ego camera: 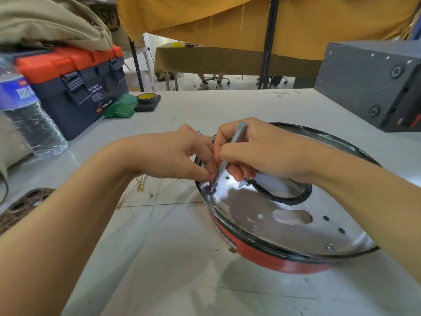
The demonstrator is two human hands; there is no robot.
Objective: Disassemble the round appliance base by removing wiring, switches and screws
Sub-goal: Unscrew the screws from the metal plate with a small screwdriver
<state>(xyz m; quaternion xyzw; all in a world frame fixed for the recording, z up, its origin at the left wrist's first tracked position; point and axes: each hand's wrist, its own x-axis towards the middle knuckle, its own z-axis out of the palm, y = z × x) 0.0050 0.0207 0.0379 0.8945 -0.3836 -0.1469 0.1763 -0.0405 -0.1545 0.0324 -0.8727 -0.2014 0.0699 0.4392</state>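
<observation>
Fingers (230, 153) of the right hand (262, 151) grip a screwdriver (229, 153) whose tip hides a screw (213, 189), left hand (180, 156) pinching beside it; toolbox (75, 87) reads "WING BOX".

Bare desk (173, 258) lay open along the near edge; a toolbox (75, 87) and bottle (29, 115) blocked the far left corner, a grey box (369, 83) the far right.

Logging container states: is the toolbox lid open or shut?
Shut: the orange lid lies flat on the toolbox, both front latches down.
</observation>
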